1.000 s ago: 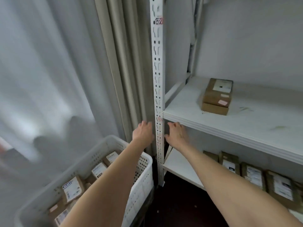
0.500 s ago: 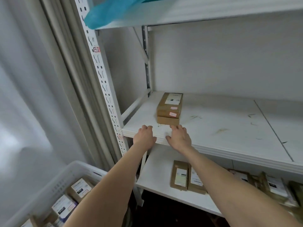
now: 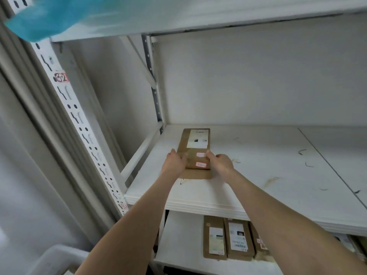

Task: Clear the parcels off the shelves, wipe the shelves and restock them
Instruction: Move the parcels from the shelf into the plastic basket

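White shelf bears a stack of brown parcels, with left hand and right hand clasping its opposite sides.

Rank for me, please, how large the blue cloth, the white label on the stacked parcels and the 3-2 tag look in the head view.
1. blue cloth, though cropped at the frame edge.
2. white label on the stacked parcels.
3. 3-2 tag, clearly smallest.
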`<state>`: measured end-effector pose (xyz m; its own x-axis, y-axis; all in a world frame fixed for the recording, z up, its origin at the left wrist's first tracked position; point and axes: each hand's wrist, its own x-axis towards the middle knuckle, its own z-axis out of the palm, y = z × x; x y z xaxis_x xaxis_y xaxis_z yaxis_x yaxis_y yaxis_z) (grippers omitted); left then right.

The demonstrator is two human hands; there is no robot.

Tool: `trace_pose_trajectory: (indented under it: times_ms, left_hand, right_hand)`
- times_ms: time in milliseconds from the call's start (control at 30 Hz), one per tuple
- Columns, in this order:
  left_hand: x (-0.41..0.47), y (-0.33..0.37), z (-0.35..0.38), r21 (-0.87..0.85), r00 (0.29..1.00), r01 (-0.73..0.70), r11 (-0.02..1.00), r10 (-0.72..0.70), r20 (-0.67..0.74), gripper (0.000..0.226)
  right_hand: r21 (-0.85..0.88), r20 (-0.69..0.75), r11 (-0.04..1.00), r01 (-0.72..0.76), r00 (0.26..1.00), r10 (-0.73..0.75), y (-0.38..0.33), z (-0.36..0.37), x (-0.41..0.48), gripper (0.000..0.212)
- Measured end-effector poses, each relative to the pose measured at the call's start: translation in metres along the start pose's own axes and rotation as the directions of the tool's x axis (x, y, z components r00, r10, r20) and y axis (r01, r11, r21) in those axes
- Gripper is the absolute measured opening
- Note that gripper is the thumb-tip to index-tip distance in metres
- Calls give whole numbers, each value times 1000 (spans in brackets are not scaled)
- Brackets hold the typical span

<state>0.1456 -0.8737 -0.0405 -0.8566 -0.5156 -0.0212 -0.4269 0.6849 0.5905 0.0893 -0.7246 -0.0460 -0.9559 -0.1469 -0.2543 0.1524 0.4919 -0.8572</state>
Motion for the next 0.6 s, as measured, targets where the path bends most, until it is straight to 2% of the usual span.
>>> trace_pose_trajectory:
  times_ms: [133, 267, 400, 467, 600]
  left_hand:
    - [18, 12, 11, -50, 1000, 5, 999, -4, 16, 51]
    - [18, 33, 19, -109, 999, -51, 993, 50, -17, 50]
    - [20, 41, 21, -57, 995, -98, 994, 96, -40, 48]
    - [22, 34, 19, -3, 997, -47, 999, 47, -67, 50]
    - [23, 12, 21, 7, 982, 187, 982, -186, -26, 59]
  right_hand:
    - [227, 16, 974, -25, 1000, 22, 0, -1, 13, 37]
    - [412, -46, 911, -32, 997, 56, -2, -18, 25, 41]
    - [561, -51, 825, -61, 993, 108, 4, -52, 30, 26]
    - [579, -67, 814, -49, 992, 107, 13, -70, 32, 28]
    - [572, -91, 819, -47, 989, 120, 38, -94, 30, 35]
